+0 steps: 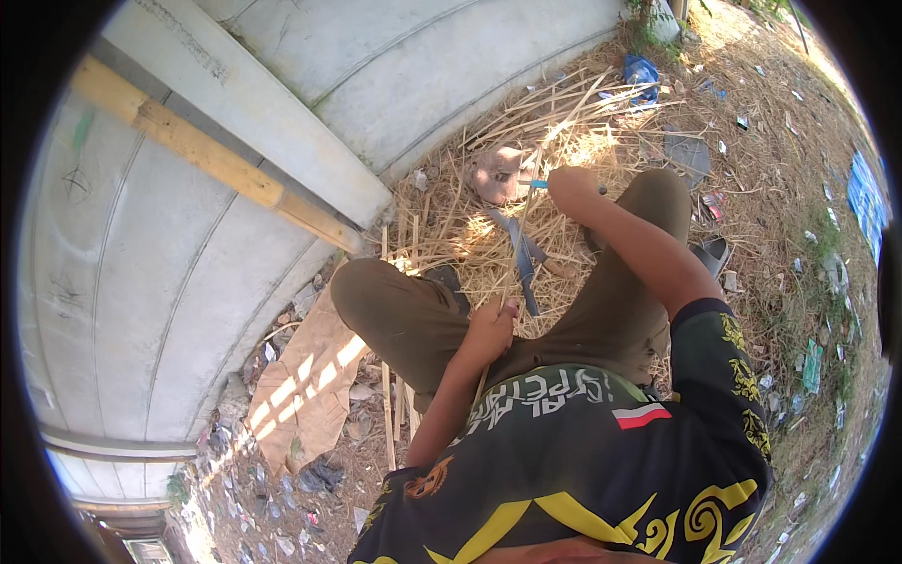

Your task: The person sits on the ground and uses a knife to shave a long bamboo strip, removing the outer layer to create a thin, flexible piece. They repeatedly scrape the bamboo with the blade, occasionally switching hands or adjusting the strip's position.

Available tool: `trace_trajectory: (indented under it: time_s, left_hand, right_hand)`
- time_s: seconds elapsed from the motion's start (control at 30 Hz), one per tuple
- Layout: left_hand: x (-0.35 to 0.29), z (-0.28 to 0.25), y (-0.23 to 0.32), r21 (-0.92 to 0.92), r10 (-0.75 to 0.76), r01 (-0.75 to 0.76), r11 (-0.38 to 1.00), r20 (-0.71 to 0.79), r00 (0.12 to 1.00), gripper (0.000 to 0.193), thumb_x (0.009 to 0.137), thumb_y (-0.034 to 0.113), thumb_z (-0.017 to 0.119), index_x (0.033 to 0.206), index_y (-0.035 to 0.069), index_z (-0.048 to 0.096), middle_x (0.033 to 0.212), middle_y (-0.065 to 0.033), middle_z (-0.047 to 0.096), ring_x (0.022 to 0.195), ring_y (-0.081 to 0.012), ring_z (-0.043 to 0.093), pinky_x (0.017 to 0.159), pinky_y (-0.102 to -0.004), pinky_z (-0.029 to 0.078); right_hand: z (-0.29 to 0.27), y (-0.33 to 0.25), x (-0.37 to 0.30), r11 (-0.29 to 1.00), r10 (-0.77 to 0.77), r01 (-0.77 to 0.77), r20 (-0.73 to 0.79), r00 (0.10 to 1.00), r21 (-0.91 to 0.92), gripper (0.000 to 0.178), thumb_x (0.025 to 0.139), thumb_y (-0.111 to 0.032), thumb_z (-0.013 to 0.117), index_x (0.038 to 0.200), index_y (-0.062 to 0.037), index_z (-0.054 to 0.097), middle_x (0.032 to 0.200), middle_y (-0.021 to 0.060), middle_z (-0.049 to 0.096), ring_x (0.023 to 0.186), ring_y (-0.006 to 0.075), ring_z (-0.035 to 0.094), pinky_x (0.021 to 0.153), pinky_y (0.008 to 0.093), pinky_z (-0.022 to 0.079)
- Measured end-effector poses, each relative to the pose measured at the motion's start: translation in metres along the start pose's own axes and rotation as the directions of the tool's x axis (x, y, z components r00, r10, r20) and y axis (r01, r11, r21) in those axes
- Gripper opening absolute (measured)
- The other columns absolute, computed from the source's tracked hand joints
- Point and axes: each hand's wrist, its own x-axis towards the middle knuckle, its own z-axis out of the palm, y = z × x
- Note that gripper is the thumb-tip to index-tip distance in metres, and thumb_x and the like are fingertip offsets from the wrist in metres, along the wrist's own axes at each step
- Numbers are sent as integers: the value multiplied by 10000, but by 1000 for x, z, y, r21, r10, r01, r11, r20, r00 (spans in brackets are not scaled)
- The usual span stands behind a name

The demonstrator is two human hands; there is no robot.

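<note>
My left hand [493, 329] is closed round the lower part of a long thin bamboo strip [513, 268], close to my lap. The strip slants up and away between my knees. Farther off, my right hand [571, 191] is closed round the handle of a small knife-like tool; the handle's dark end pokes out on the right of the fist. Its blue part [538, 184] lies across the upper strip, seemingly touching it. A flat blue-grey strap-like piece [522, 268] lies on the shavings between my legs; its kind is unclear.
Pale shavings [573, 249] and loose strips [521, 111] cover the ground ahead. A pinkish-brown lump [498, 176] sits near my right hand. A concrete panel wall [188, 282] with a bamboo pole [207, 155] stands left. Cardboard [301, 395], a blue bag [641, 77] and litter lie around.
</note>
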Motion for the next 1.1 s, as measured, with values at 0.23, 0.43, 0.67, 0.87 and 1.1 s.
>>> trace_trajectory:
  time_s: [0.23, 0.43, 0.67, 0.87, 1.1]
  left_hand:
    - [2, -17, 14, -256, -133, 133, 957, 19, 991, 312, 1099, 303, 435, 928, 51, 501, 552, 21, 396, 373, -103, 377, 359, -290, 295]
    - [0, -3, 10, 18, -35, 35, 999, 1, 999, 319, 1099, 318, 435, 925, 57, 492, 566, 15, 390, 362, -108, 364, 352, -295, 289]
    - [3, -10, 11, -101, -110, 108, 989, -20, 994, 316, 1097, 323, 443, 916, 67, 483, 569, 16, 390, 389, -102, 392, 362, -293, 302]
    - [6, -3, 13, -95, -136, 138, 986, 28, 990, 315, 1096, 322, 447, 901, 77, 476, 568, 21, 382, 389, -92, 383, 359, -284, 292]
    - [-1, -3, 10, 6, -146, 146, 989, -42, 988, 318, 1091, 301, 456, 878, 66, 483, 558, 10, 433, 414, -91, 426, 382, -288, 337]
  right_hand:
    - [20, -68, -33, 984, -178, 179, 93, 980, -9, 93, 844, -139, 717, 894, -85, 774, 877, 98, 760, 832, 257, 760, 631, 389, 598]
    - [26, 3, 18, 993, 119, -118, -42, 992, 32, 102, 848, -125, 695, 886, -69, 771, 873, 105, 760, 831, 280, 759, 652, 414, 601]
    - [34, -36, -6, 988, -155, 157, 98, 983, -12, 113, 861, -103, 666, 893, -72, 770, 892, 115, 758, 833, 283, 756, 666, 404, 596]
    - [53, -2, 31, 998, 60, -59, -39, 997, 38, 119, 873, -124, 667, 850, -66, 768, 823, 119, 753, 736, 268, 751, 577, 409, 582]
    - [46, -11, 27, 999, -21, 17, 116, 993, 28, 127, 865, -127, 683, 915, -51, 773, 882, 119, 762, 826, 275, 759, 637, 401, 591]
